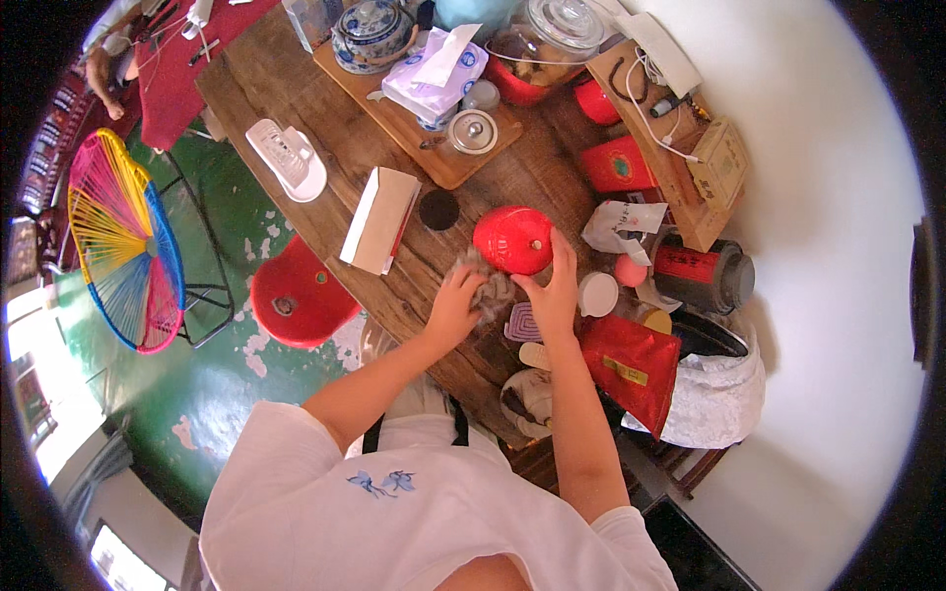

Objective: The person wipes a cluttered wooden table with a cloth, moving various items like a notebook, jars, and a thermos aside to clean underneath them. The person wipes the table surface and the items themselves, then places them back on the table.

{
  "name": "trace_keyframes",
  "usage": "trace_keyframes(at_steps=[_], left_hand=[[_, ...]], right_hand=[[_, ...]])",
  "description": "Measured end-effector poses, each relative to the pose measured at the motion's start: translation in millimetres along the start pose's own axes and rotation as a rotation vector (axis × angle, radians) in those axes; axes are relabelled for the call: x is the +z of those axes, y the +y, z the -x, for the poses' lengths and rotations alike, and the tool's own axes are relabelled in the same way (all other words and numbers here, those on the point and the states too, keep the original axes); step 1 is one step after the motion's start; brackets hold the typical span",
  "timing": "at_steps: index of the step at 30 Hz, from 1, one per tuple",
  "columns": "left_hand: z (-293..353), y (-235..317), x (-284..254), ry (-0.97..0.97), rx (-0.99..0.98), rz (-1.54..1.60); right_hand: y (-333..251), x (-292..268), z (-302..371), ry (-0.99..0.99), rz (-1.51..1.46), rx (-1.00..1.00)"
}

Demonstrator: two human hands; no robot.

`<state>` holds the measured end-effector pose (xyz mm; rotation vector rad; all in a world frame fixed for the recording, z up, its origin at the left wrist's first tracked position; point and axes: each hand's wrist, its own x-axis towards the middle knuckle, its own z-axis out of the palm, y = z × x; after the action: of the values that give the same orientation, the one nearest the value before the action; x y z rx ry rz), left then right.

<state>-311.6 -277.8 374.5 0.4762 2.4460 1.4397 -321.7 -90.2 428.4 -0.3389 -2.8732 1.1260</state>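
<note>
A shiny red rounded container (pixel 505 239), shaped like an apple with a small pale spot on its side, is on the wooden table in front of me. My right hand (pixel 554 291) grips its right side, thumb below and fingers along the edge. A crumpled grey cloth (pixel 493 295) is bunched in my left hand (pixel 456 307), against the container's lower left; the cloth and fingertips are slightly blurred. Close to my right hand are a white round lid (pixel 597 295) and a purple ridged piece (pixel 522 323). Left of the container are a black round coaster (pixel 439 210) and a white box (pixel 379 221).
On the wooden table (pixel 286 89) stand a tray (pixel 448 172) with a blue-and-white teapot (pixel 371 37) and tissues (pixel 434 79), and a telephone-like white device (pixel 286 160). A small wooden shelf (pixel 650 128), red packet (pixel 631 369) and dark canister (pixel 700 274) crowd the right. A red stool (pixel 301 300) is left.
</note>
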Motion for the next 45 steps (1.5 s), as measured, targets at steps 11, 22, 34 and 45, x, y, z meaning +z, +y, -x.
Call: trace_keyframes(at_steps=[11,22,34,45], left_hand=[[-69,36,-32,0.314,0.223,0.251],[-67,59,-45,0.120,0.060,0.531],[-293,38,80,-0.213,0.102,-0.805],[-310,14,78,-0.216,0.262,-0.897]], right_hand=[[-11,-15,-24,-0.091,0.005,-0.025],[7,-47,-37,-0.271,-0.103,-0.094],[-15,-39,-15,-0.268,-0.094,0.041],[-18,-39,-18,-0.261,-0.085,0.074]])
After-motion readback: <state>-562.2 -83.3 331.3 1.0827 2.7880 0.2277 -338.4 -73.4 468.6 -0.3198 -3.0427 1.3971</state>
